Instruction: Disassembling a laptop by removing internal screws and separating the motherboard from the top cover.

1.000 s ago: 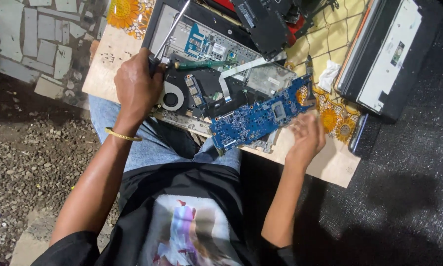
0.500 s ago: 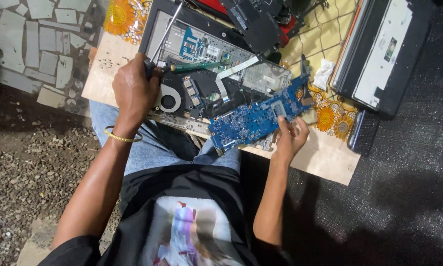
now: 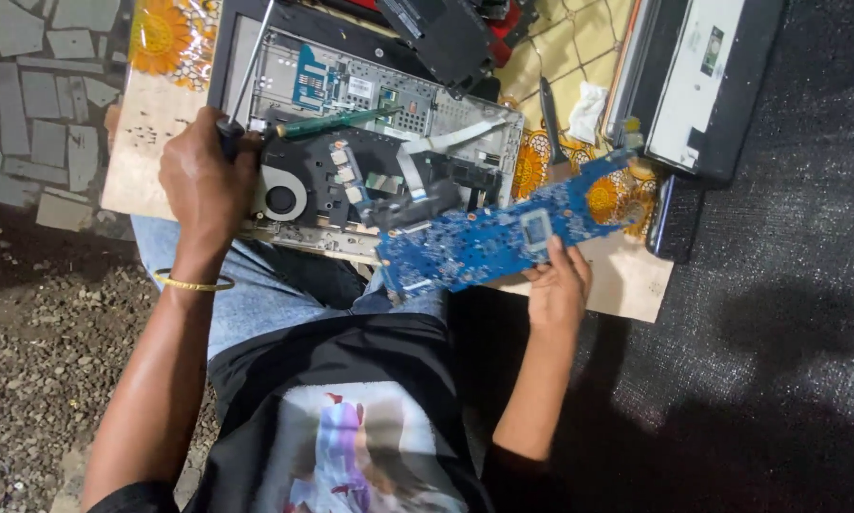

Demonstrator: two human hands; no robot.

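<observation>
Hands are working over an opened silver laptop chassis (image 3: 370, 104) that is lying across the person's lap on a pale board with orange flower print (image 3: 161, 114). The left hand (image 3: 203, 185) is clenching around the black handle of a long steel-shafted screwdriver (image 3: 246, 81), pressing it against the left edge of the chassis, just beside the round black cooling fan (image 3: 282, 198); a thin yellow bangle (image 3: 192, 282) is circling that wrist. The right hand (image 3: 558, 285) is gripping the long blue circuit board (image 3: 503, 237) by its lower edge, thumb lying next to the square grey chip (image 3: 537, 228), and the board is hanging tilted over the near right corner of the chassis, partly over the flowered board. Compared with half a second ago, the blue board is sitting at much the same slant, the right hand is gripping it closer to the middle rather than at the end, and the left hand is staying at the same spot. A green-handled screwdriver (image 3: 336, 121) is lying across the chassis interior. To the right, a black and white flat device (image 3: 702, 76) is resting on dark matting (image 3: 807, 285).
</observation>
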